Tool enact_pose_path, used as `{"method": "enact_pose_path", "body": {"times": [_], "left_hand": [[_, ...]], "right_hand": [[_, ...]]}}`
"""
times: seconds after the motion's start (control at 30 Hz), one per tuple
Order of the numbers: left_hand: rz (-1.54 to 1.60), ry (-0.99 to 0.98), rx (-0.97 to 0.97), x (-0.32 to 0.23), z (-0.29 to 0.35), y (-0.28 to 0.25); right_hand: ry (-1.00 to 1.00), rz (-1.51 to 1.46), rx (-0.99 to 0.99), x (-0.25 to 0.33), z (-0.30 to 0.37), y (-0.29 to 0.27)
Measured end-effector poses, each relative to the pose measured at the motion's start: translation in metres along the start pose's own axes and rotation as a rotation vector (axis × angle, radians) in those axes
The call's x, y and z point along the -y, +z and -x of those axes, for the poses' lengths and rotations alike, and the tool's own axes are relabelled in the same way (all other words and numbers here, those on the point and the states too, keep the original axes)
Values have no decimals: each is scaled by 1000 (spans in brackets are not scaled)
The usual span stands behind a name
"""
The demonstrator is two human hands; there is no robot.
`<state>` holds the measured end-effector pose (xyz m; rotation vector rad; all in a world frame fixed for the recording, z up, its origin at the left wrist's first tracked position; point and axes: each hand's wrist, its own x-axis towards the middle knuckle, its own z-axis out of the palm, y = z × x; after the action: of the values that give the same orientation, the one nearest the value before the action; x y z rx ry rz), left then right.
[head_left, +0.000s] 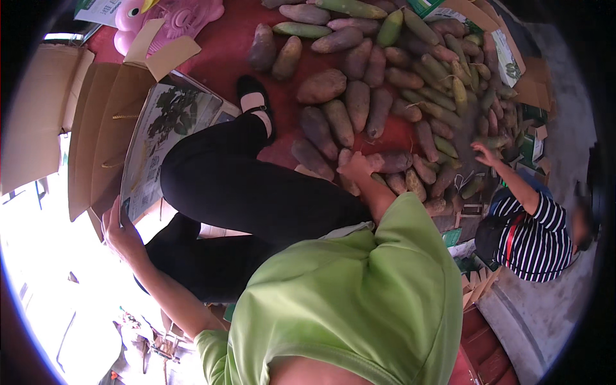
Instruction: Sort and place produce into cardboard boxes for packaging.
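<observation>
Long radishes (321,86), some reddish-purple and some green, lie in a wide heap across a red cover. At the near edge of the heap my right hand (357,168) is closed on a radish (344,156), which it partly hides. Another purple radish (396,161) lies just right of my fingers. On the left, my left hand (122,236) grips the edge of a cardboard box (138,183) with a printed plant picture on its side. The box has raised flaps and stands beside my bent knee; its inside is mostly hidden.
A pink toy-shaped fan (176,25) stands at the far left. Open cartons (536,90) edge the heap on the right. A co-worker in a striped shirt (536,234) reaches toward the heap there. Red cover (237,45) shows around my shoe (255,102).
</observation>
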<state>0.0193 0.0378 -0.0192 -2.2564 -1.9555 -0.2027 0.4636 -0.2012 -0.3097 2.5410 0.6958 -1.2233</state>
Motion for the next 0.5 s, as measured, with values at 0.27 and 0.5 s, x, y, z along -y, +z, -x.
{"method": "enact_pose_path", "body": {"times": [0.27,0.5], "left_hand": [[-15,-22,2,5,0,2],[1,-65,48,0,1,-4]], "right_hand": [[-137,-936,-160,-39,-39,-28],[-308,-1177,-176,20,-9,-126]]}}
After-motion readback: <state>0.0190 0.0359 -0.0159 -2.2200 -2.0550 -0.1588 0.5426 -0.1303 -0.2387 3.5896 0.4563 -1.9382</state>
